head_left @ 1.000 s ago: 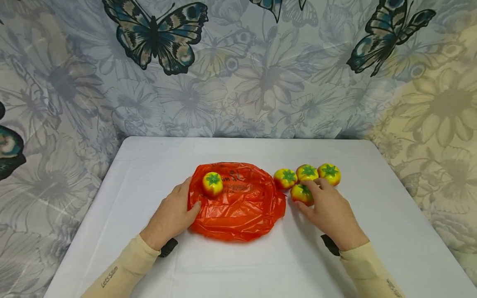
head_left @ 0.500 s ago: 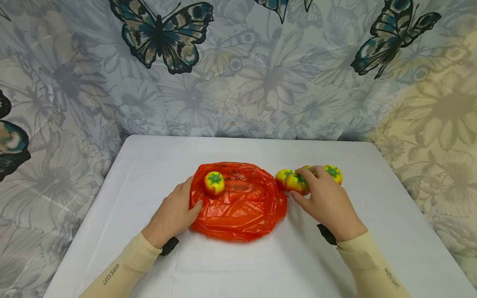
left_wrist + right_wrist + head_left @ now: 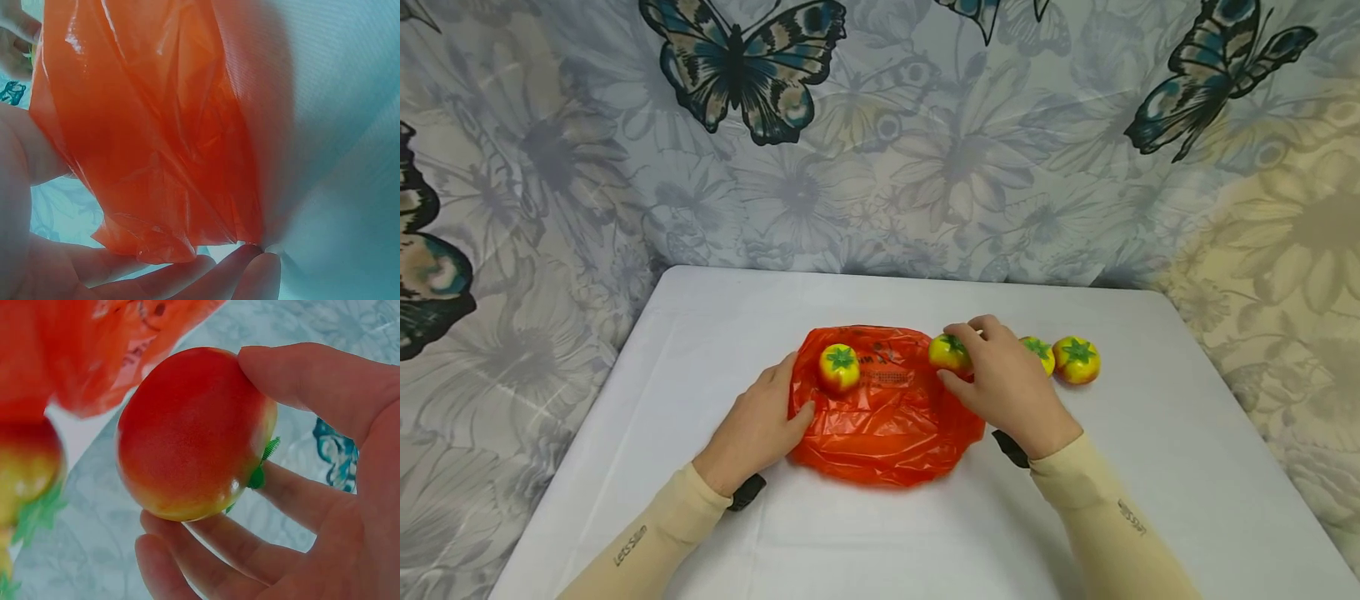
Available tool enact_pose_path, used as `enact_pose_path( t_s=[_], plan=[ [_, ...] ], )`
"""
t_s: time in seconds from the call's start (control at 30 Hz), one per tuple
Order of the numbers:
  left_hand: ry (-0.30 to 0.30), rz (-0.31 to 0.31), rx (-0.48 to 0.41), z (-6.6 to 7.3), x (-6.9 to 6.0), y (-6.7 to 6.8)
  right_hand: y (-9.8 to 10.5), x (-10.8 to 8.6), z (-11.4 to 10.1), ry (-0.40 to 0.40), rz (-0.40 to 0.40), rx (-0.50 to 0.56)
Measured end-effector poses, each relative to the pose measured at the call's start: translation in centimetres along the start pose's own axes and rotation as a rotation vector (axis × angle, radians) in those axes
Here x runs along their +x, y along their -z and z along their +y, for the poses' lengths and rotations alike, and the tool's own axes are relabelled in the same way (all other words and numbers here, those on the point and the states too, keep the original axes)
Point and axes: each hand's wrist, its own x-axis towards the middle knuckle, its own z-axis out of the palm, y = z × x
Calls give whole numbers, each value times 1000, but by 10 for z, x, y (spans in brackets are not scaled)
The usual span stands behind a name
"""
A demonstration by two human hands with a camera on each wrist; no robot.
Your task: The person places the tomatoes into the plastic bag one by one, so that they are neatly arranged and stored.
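R hand grips rnd glossy fruit | L hand holds crinkly plas. bag

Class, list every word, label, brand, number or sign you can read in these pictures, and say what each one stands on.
"LetsSlim": dark lettering on the left sleeve.
Similar dark lettering on the right sleeve: too small and blurred to read surely.
Large black print on the red plastic bag, with finer lines below it: too crumpled and blurred to read.
No number can be read.
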Motion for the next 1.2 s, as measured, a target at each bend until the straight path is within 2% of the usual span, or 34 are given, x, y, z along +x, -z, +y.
enact_pose_path(
  t_s=[0.27,0.63,1.2],
  plan=[
    [-3,-7,3,0,0,-1,-19,19,-19,37,-16,33],
    [-6,-3,2,2,1,-2,-39,33,-35,91,-48,69],
    [3,13,21,0,1,-2,-59,40,-41,128,-72,90]
  ],
)
